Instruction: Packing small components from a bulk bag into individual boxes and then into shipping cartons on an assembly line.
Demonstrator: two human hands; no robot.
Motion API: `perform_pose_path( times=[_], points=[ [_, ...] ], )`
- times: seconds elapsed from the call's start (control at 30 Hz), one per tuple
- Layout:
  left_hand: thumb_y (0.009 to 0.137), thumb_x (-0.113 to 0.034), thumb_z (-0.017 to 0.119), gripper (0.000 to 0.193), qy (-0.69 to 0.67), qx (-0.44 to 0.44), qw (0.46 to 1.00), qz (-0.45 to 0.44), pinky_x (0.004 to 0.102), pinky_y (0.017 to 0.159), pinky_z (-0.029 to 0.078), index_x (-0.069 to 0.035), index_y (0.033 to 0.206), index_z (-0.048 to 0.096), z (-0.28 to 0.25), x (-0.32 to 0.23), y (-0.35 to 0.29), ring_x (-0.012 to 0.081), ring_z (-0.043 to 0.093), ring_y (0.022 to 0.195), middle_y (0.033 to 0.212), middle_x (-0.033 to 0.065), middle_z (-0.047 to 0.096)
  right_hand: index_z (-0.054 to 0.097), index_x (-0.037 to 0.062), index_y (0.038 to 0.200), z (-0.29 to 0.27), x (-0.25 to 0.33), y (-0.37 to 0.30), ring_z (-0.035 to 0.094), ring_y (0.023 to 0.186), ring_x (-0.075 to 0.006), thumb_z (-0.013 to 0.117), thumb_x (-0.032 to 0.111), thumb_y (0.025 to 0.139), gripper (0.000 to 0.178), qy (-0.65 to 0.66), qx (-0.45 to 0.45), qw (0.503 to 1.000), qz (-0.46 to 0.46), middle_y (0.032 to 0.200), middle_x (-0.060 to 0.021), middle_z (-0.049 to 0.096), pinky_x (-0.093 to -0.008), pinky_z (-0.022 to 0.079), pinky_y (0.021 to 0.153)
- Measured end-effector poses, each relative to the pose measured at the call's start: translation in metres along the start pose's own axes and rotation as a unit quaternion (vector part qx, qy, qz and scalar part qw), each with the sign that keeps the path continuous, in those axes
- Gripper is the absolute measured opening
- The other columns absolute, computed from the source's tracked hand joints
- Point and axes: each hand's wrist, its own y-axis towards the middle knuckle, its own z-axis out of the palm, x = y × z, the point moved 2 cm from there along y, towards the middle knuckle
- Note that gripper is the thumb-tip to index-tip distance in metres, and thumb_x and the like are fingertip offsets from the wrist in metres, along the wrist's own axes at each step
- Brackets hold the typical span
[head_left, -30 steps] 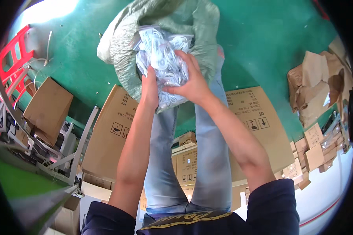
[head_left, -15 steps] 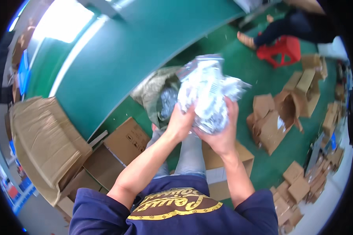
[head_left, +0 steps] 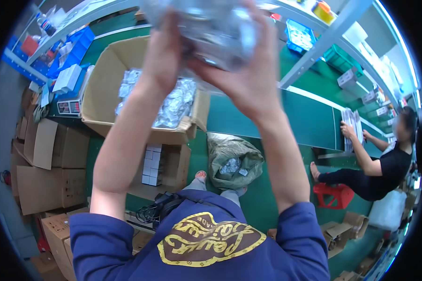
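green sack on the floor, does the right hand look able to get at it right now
Probably not: the right hand is raised, clutching clear packets together with the left hand, though the sack is open with nothing over its mouth.

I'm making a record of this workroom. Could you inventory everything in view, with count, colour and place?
bundle of bags: one, clear and silvery, top centre, blurred
large carton: one, brown, on the table, bagged items inside
table: at least one, green, across the centre
sack: one, pale green, on the floor, holding bags
small boxes: several, white, inside an open brown box
other cartons: many, brown, lower left and lower right
blue bin: one, upper left
green basket: one, upper right
shelving: grey, top; small items uncountable
stool: one, red, beneath the co-worker
co-worker: one, dark-clothed, right, holding a pale stack
left hand: one, bare, on the bundle
right hand: one, bare, on the bundle
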Motion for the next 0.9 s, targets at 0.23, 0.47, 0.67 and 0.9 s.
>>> perform_pose_path(
  times=[0.23,0.47,0.67,0.9],
  points=[
    [0.100,-0.041,0.040,0.055,0.093,-0.122,0.942,-0.298,0.0374,0.089,0.050,-0.001,0.138,0.042,-0.162,0.073,-0.012,0.0237,0.059,0.111,0.124,0.0138,0.058,0.018,0.0090,0.149,0.180,-0.073,-0.054,0.041,0.131,-0.0372,0.084,0.039,0.064,0.111,0.054,0.245,0.929,0.271,0.135,-0.0266,0.043,-0.0411,0.037,0.108],
    [0.090,-0.027,0.062,0.048,0.514,-0.003,0.830,-0.216,0.0336,0.094,0.045,-0.002,0.130,0.052,-0.242,0.105,-0.023,0.0260,0.058,0.112,0.120,0.0160,0.060,0.048,0.0093,0.136,0.163,-0.099,-0.067,0.059,0.113,-0.0325,0.071,0.021,0.080,0.062,-0.009,0.324,0.940,0.107,0.128,-0.0171,0.057,-0.0409,0.048,0.095],
    [0.090,0.005,0.046,0.008,0.377,-0.067,0.911,0.152,0.0241,0.055,0.041,0.003,0.091,0.054,-0.069,0.079,-0.120,0.0115,0.047,0.064,0.072,0.0064,0.049,0.060,0.0046,0.113,-0.065,-0.143,-0.150,0.063,0.082,-0.0134,0.060,0.012,0.091,0.023,0.120,-0.113,0.932,0.323,0.092,-0.0072,0.064,-0.0268,0.052,0.076],
    [0.096,-0.007,0.053,0.015,0.311,0.286,0.754,-0.502,0.0263,0.079,0.049,0.002,0.105,0.062,0.024,0.385,-0.311,0.0149,0.063,0.089,0.098,0.0084,0.067,0.065,0.0064,0.104,-0.125,-0.250,-0.553,0.067,0.084,-0.0185,0.058,0.015,0.090,0.017,-0.052,-0.115,0.713,0.690,0.090,-0.0099,0.069,-0.0321,0.052,0.075]
  ],
)
